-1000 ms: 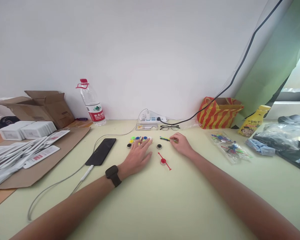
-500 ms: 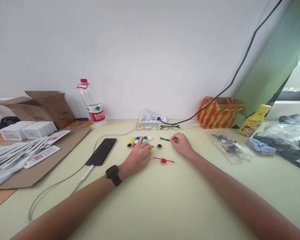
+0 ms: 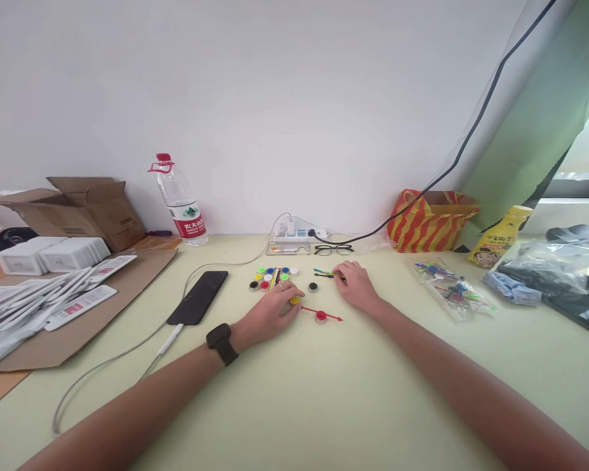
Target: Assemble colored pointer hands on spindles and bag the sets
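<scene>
My left hand (image 3: 269, 313) rests on the pale green table (image 3: 324, 405) with its fingers curled round a small yellow round piece (image 3: 294, 300). Just right of it lies a red piece with a thin red stick through it (image 3: 321, 315). A cluster of small coloured round pieces (image 3: 271, 277) lies beyond my left hand. A black round piece (image 3: 313, 286) sits between the hands. My right hand (image 3: 356, 286) pinches the end of a thin green and yellow stick (image 3: 326, 273) lying on the table.
A black phone (image 3: 199, 297) with a white cable lies left of the pieces. A water bottle (image 3: 179, 203), a power strip (image 3: 297, 233) and glasses (image 3: 332, 250) stand at the back. A clear bag of coloured parts (image 3: 446, 286) lies right; cardboard and white packets (image 3: 44, 288) left.
My left hand drew back from the cluster toward me, bringing a yellow piece with it. The red stick piece turned from slanting to lying level. My right hand stayed on its stick.
</scene>
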The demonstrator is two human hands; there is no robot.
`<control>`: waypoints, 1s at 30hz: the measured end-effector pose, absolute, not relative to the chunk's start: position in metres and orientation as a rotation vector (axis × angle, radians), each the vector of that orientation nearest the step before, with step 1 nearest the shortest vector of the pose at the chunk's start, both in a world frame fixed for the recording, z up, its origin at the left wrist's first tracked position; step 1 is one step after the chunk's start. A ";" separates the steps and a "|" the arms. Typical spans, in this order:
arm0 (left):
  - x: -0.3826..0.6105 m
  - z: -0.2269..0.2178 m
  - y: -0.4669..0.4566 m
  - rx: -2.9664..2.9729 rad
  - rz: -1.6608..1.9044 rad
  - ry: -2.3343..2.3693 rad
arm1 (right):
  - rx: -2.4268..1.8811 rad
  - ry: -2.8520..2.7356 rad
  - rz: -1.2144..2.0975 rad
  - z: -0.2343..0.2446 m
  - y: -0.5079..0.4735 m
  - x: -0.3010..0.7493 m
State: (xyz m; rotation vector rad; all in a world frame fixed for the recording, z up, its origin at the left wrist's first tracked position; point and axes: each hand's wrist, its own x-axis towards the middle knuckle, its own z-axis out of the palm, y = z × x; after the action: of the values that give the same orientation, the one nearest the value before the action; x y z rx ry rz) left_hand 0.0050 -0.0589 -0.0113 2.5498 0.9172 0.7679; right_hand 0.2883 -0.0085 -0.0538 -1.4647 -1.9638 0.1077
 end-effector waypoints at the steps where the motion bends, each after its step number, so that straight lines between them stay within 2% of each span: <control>1: 0.005 -0.011 -0.059 2.554 0.766 0.909 | -1.460 -1.976 0.114 -0.054 -0.008 0.288; 19: 0.005 -0.007 -0.061 2.579 0.717 0.911 | -1.302 -2.080 0.162 -0.037 -0.025 0.276; 23: 0.005 -0.011 -0.061 2.560 0.762 0.946 | -1.244 -2.041 0.442 -0.011 -0.042 0.263; 26: 0.005 -0.015 -0.059 2.509 0.793 1.069 | -1.121 -2.260 0.704 0.008 -0.058 0.250; 30: 0.003 -0.018 -0.056 2.486 0.800 1.154 | -1.165 -2.451 0.628 0.014 -0.062 0.249</control>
State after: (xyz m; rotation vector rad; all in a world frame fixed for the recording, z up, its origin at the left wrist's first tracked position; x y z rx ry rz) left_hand 0.0033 -0.0555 -0.0184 2.4864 1.1541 0.7997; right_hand 0.2491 -0.0624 0.0144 -1.1655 -2.4511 0.6276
